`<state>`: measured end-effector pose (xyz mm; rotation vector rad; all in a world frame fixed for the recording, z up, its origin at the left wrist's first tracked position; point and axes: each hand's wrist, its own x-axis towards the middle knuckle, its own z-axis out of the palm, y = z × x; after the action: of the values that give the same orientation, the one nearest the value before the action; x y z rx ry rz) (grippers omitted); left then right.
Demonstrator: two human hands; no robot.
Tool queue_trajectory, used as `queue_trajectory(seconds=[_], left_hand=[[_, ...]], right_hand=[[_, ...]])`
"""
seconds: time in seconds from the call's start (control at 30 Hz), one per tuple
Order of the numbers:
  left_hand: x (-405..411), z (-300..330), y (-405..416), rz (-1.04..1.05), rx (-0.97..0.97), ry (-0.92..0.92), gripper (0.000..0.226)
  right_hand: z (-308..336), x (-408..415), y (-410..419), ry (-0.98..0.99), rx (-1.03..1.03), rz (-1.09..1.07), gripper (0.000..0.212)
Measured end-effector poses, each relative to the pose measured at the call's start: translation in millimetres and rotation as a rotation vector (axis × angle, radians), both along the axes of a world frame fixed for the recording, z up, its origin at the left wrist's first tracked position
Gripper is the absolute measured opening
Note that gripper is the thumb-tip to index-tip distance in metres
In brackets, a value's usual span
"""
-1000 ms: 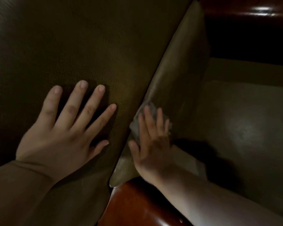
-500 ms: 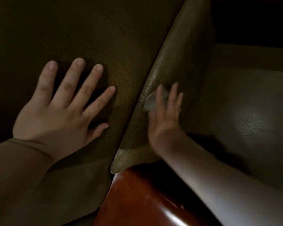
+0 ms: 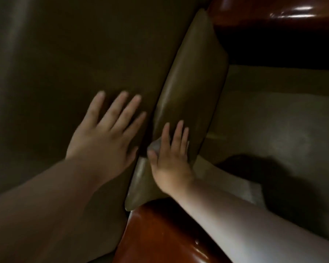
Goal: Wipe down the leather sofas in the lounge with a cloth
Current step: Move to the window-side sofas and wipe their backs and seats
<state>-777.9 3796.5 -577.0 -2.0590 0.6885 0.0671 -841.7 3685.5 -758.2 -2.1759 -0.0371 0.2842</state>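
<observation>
- Small pale grey cloth [image 3: 154, 147]: mostly hidden under the right hand [image 3: 170, 160], only a crumpled corner showing beside the thumb; pressed flat against the narrow side face of the olive-brown leather cushion [image 3: 188, 95].
- Right hand: fingers straight and close together, palm down on the cloth, thumb out to the side; pressing, not pinching.
- Left hand [image 3: 106, 139]: fingers spread, flat on the broad dark olive leather sofa panel [image 3: 74, 63] just beside the cushion edge; holding nothing, probably bracing the leather.
- Hands near each other, apart, the cushion seam between them.
- Paler leather seat surface [image 3: 273, 130] to the right of the cushion, with a soft sheen and the arm's shadow across it.
- Glossy reddish-brown wooden frame [image 3: 160, 234] below the cushion's lower corner, under the right forearm; more of the same polished wood at top right.
- Progress, as a judgement: wiping in hand on the cushion's side face. No dust line, streak or damp trail visible in the dim light, so cleaned and uncleaned leather cannot be told apart. The upper stretch of the side face, the broad panel and the seat likely left to do, plus any other sofas in the lounge.
- Brands, labels, writing: none readable anywhere; frame dark and slightly blurred.
</observation>
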Motion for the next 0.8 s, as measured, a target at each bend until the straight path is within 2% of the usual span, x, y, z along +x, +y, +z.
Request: queue_trajectory(seconds=[0.1,0.2,0.23,0.3,0.37,0.4,0.5,0.6,0.7,0.8], left_hand=[[89,2,-22,-0.011,0.169,-0.134,0.086],[126,-7,-18,-0.049,0.248,-0.177,0.088],[126,-10,-15,-0.067,0.228,-0.162,0.088],[125,-13,-12,-0.088,0.067,-0.093,0.087],[126,-9,-11,-0.065,-0.054,-0.025,0.087],[126,-7,-11,-0.06,-0.067,-0.021,0.087],[123,-9,-14,-0.055,-0.068,-0.007,0.086],[124,-9,-11,-0.063,-0.052,-0.019,0.087],[121,-11,-11,-0.083,-0.044,-0.033,0.086],[121,-10,-13,-0.077,-0.08,-0.02,0.086]], right_hand=[[-1,87,-20,-0.068,0.014,-0.139,0.078],[-13,125,-30,-0.157,0.064,-0.221,0.073],[-16,118,-28,-0.215,0.056,-0.195,0.072],[-19,81,-22,-0.349,0.038,-0.053,0.073],[-19,52,-23,-0.385,0.063,0.105,0.076],[-17,64,-29,-0.371,0.062,0.095,0.076],[-5,165,-50,-0.188,0.056,-0.224,0.071],[8,254,-74,-0.087,0.16,-0.431,0.072],[11,223,-62,-0.174,0.282,-0.41,0.066],[0,113,-42,-0.285,0.196,-0.102,0.062]])
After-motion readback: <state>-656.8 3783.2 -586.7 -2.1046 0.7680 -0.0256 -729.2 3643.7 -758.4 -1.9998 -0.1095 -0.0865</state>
